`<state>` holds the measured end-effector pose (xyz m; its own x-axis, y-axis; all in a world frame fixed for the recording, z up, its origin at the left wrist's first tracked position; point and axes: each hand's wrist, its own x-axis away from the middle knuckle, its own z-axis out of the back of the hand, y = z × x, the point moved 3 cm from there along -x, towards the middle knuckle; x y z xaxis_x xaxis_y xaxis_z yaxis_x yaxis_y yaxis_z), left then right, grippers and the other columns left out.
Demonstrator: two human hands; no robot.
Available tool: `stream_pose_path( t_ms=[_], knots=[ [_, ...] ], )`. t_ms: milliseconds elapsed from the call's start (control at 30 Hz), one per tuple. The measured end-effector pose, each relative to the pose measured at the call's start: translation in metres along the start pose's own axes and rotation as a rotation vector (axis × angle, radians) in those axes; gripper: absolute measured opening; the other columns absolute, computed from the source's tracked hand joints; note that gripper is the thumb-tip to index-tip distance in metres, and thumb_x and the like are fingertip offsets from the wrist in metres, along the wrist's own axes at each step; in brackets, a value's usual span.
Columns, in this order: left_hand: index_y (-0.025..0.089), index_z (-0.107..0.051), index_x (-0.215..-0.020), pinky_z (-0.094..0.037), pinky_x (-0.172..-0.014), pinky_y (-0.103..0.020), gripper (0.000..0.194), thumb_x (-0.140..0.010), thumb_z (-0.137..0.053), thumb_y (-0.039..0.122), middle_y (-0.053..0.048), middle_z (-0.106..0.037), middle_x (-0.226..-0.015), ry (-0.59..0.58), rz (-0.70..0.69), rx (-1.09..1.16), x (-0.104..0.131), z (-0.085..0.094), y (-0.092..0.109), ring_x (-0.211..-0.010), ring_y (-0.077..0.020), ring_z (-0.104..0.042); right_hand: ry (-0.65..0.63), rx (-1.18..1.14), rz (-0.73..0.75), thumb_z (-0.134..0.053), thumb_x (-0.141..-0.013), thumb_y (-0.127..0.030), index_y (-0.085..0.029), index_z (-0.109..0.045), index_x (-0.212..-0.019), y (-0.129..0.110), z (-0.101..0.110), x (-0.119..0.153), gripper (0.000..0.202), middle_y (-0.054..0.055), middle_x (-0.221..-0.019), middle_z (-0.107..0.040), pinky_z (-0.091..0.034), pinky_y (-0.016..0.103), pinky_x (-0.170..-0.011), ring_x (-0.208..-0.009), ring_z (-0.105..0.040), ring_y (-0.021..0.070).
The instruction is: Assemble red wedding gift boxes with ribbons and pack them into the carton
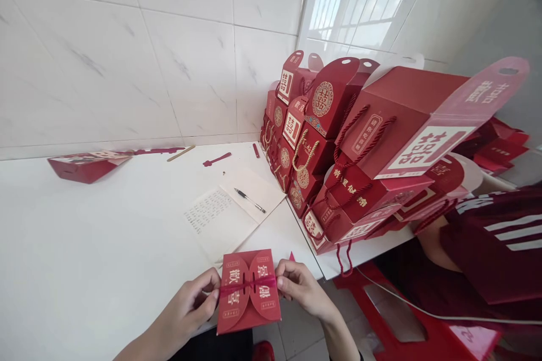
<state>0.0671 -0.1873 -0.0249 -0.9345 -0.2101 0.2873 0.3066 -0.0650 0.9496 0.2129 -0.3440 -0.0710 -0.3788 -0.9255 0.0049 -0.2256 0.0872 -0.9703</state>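
Red gift box [249, 318]: I am seeing it between the two hands, by the near edge of the white bench [105, 248], its printed face turning up towards my camera. It is looking like thin, folded card, so I am judging it light and fairly stiff, smooth enough to be slipping a little, and liable to be denting under a hard squeeze; its side edges are offering the safest hold. The dark pink ribbon [265, 281] is crossing its middle, seeming soft and slippery. At the left side, the left hand [182, 307] is pinching the ribbon, thumb and forefinger closing together. At the right side, the right hand [307, 293] is pinching it too, fingertips bunching against the thumb beside the card.
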Motion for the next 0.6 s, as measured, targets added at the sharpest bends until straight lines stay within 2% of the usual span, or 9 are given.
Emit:
stream_pose_path(
  t_ms=[100,300,433,600],
  knots=[
    [0.019,-0.034,-0.068,-0.022,-0.049,-0.021,0.047,-0.078,-0.044,0.063,0.004,-0.042,-0.062,-0.003,-0.011,-0.005,-0.001,0.001,-0.004,-0.055,-0.0080,-0.027,-0.003,-0.012,0.018,-0.063,-0.080,-0.049,-0.017,-0.046,-0.068,0.000,-0.001,0.001,0.038,-0.005,-0.055,-0.042,-0.029,0.019,-0.048,-0.048,-0.033,0.0059],
    [0.019,-0.035,-0.071,-0.024,-0.050,-0.020,0.045,-0.081,-0.040,0.062,0.004,-0.044,-0.064,-0.084,-0.035,-0.040,-0.005,0.004,-0.013,-0.055,-0.0078,-0.028,-0.004,-0.032,0.037,-0.063,-0.081,-0.045,-0.016,-0.046,-0.068,0.001,0.000,0.001,0.036,-0.005,-0.055,-0.042,-0.028,0.018,-0.048,-0.048,-0.033,0.0057],
    [0.019,-0.035,-0.071,-0.023,-0.050,-0.021,0.045,-0.081,-0.040,0.062,0.004,-0.044,-0.065,-0.050,-0.019,-0.051,-0.005,0.005,-0.014,-0.055,-0.0077,-0.027,-0.002,-0.033,0.035,-0.064,-0.081,-0.045,-0.016,-0.046,-0.068,0.000,0.000,0.000,0.036,-0.005,-0.054,-0.042,-0.028,0.018,-0.047,-0.047,-0.033,0.0056],
    [0.019,-0.034,-0.071,-0.021,-0.049,-0.021,0.045,-0.081,-0.040,0.063,0.005,-0.038,-0.061,-0.075,-0.042,-0.055,-0.007,0.005,-0.019,-0.053,-0.0075,-0.024,-0.011,-0.037,0.036,-0.064,-0.080,-0.046,-0.017,-0.045,-0.067,-0.001,-0.001,-0.001,0.037,-0.005,-0.054,-0.041,-0.029,0.018,-0.047,-0.047,-0.033,0.0057]
  ],
)
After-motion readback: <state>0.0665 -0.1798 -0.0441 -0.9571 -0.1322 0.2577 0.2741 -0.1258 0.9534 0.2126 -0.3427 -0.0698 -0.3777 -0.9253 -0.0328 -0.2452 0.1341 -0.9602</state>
